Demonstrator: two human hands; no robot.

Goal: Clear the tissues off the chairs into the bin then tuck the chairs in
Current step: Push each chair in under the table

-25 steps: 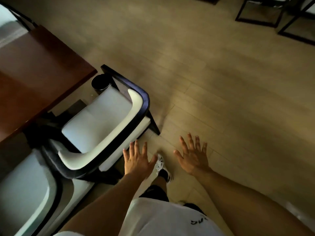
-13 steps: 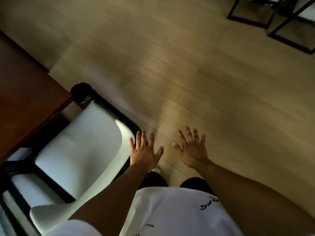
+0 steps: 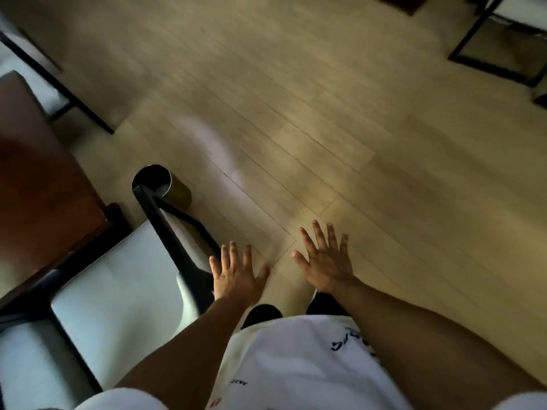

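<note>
Currently, item: my left hand [image 3: 236,279] and right hand [image 3: 327,266], both splayed and empty; chair [image 3: 118,294] at eight o'clock, seat tissue-free; bin [image 3: 161,184] at eleven, probably placed within reach.

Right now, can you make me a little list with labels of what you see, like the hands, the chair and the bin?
left hand: open, fingers spread, holding nothing, beside the chair's dark frame
right hand: open, fingers spread, holding nothing, over the floor
chair: white seat, dark frame, next to the table; no tissue visible on the seat
bin: round, dark inside, on the floor past the chair's corner
table: brown wood, at the left
floor: pale wood planks
</note>
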